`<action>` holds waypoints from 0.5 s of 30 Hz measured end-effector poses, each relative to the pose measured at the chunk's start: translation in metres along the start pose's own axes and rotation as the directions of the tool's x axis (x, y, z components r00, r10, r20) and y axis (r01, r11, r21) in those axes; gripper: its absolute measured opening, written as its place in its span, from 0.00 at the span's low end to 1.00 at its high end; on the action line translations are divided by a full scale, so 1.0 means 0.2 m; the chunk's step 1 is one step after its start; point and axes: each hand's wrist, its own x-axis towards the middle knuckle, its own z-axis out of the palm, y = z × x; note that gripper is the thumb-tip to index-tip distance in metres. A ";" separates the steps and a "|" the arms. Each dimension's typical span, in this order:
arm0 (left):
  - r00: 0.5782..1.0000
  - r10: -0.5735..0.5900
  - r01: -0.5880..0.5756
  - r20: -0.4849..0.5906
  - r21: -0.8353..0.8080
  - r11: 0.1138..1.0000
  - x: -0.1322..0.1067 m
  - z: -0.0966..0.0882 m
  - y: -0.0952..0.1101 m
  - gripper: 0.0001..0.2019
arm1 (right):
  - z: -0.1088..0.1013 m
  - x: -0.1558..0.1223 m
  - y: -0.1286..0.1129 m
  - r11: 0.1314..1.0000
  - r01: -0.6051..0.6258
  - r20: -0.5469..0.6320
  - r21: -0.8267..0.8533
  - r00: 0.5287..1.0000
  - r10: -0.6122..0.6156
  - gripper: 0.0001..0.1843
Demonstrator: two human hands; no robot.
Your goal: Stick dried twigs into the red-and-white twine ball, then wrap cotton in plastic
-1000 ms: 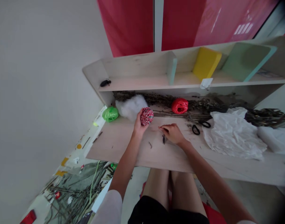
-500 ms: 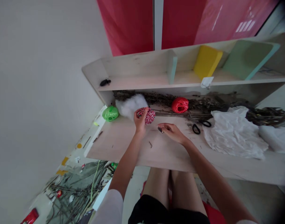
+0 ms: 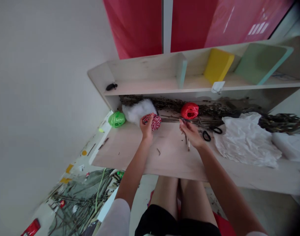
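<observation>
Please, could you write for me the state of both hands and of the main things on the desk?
Left hand: closed around the patterned ball
Patterned ball: held, wound
Right hand: closed on a slim object
Slim object: held, partly hidden
Green ball: wound, resting
Red ball: wound, resting
Scissors: lying down, handles apart
White sheet: crumpled
White stuffing: loose, fluffy
</observation>
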 end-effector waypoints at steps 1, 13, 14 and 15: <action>1.000 -0.008 0.008 0.002 -0.013 1.000 0.00 0.00 0.00 0.21 | -0.01 0.01 0.00 0.999 -0.026 -0.019 0.026 0.999 0.026 0.28; 1.000 -0.020 0.019 -0.013 -0.057 0.998 0.00 0.01 0.01 0.20 | -0.10 0.07 0.00 0.965 -0.126 -0.339 0.231 0.919 0.201 0.27; 1.000 -0.021 0.020 -0.023 -0.070 0.997 0.00 0.01 0.02 0.19 | -0.12 0.07 0.00 0.958 -0.135 -0.345 0.255 0.912 0.220 0.26; 0.999 -0.026 0.023 -0.031 -0.077 0.997 0.01 0.01 0.02 0.19 | -0.13 0.07 -0.01 0.951 -0.153 -0.344 0.269 0.907 0.244 0.25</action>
